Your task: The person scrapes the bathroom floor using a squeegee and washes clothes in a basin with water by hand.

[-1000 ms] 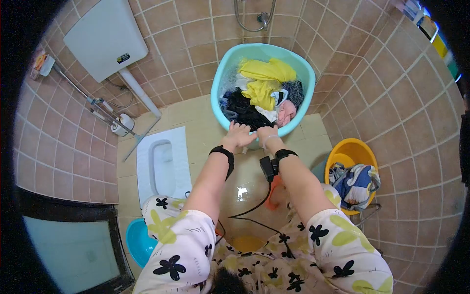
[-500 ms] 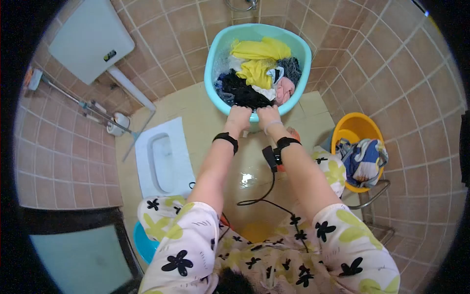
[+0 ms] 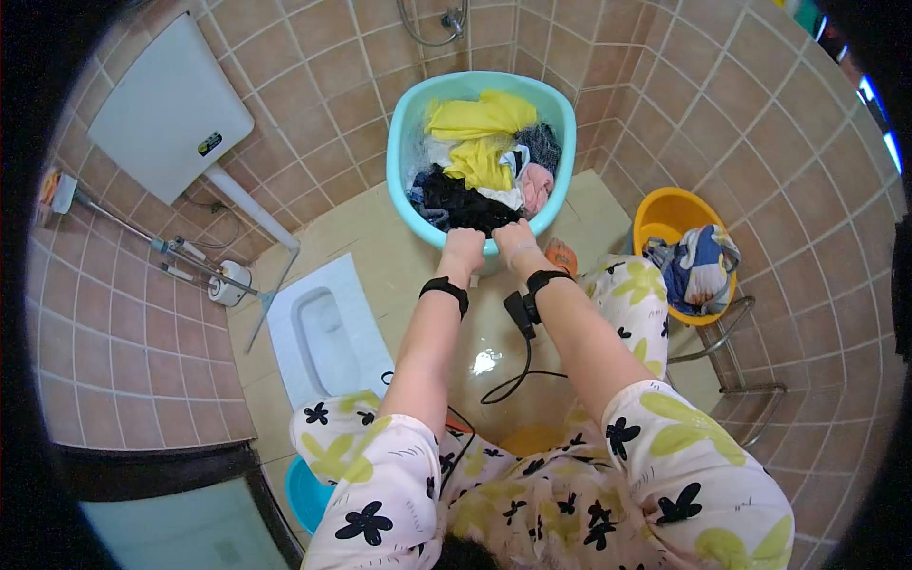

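My left hand (image 3: 464,250) is closed on the near rim of a large light-blue basin (image 3: 397,171). Close beside it, my right hand (image 3: 514,242) also grips this rim, fingers curled over the edge. Inside the basin lie wet clothes in sudsy water. Yellow cloth (image 3: 482,116) is at the back and middle, a black garment (image 3: 464,207) sits just behind my hands, and a pink piece (image 3: 537,188) rests at the right. Any cloth caught under my fingers is hidden.
An orange bucket (image 3: 655,214) with blue-and-white clothes (image 3: 698,271) stands at the right. A squat toilet (image 3: 366,332) is set in the floor at left, below a white cistern (image 3: 171,104). A black cable (image 3: 508,389) hangs from my right wrist. A blue basin (image 3: 304,499) is at lower left.
The whole view has shifted and turned slightly, so the large basin appears lower and further left. Both hands stay on its rim, and the clothes look the same.
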{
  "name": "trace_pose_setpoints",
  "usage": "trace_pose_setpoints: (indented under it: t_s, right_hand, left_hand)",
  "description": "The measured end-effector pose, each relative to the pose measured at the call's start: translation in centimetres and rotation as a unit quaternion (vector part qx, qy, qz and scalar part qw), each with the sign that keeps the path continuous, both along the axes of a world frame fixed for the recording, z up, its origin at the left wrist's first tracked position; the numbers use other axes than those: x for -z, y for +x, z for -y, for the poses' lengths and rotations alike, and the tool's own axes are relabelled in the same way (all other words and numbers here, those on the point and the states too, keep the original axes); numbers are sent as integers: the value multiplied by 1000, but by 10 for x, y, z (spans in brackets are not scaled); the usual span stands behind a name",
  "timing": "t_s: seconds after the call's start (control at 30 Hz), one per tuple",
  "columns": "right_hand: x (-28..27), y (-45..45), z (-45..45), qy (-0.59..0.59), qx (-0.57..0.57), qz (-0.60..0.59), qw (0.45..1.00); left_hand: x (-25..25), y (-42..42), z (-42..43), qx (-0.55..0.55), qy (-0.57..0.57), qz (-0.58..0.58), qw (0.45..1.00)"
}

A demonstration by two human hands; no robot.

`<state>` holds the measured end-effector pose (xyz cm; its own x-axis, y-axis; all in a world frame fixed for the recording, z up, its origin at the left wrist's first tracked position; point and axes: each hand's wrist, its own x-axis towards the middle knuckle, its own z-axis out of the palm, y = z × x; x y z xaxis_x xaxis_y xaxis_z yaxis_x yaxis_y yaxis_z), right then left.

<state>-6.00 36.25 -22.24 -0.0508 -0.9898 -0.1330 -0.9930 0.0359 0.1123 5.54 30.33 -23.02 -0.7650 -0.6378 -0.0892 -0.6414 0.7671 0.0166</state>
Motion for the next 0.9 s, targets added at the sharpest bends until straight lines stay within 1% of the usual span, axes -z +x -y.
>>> trace_pose_setpoints:
  t_s: [0.17,0.3,0.37,0.43,0.57,0.67,0.8,0.87,0.9]
  right_hand:
    - [7,27,-46,-5,5,-14,1000]
    - [12,49,-89,3,-1,-2,1000]
    - [13,61,-109,-16,-7,9,1000]
    - [13,70,-124,-11,-10,6,1000]
    - [12,79,-153,-6,-32,20,999]
    - [14,88,-164,-11,-40,9,999]
    - [15,85,-166,-9,-40,42,998]
    - [13,86,-164,-2,-61,27,998]
    - [9,83,-163,32,-59,47,997]
  left_hand:
    - [5,26,-47,-3,-6,2,1000]
    - [6,50,-93,-8,-20,-12,1000]
    - [11,63,-111,-12,-26,-14,999]
    - [14,75,-126,15,-21,-32,999]
    - [18,86,-155,-6,-18,-22,1000]
    - [24,94,-165,-2,-32,-41,999]
    - [21,96,-168,-3,-29,-32,999]
    - [16,99,-166,-1,-6,-21,1000]
    - [10,101,-162,15,30,14,999]
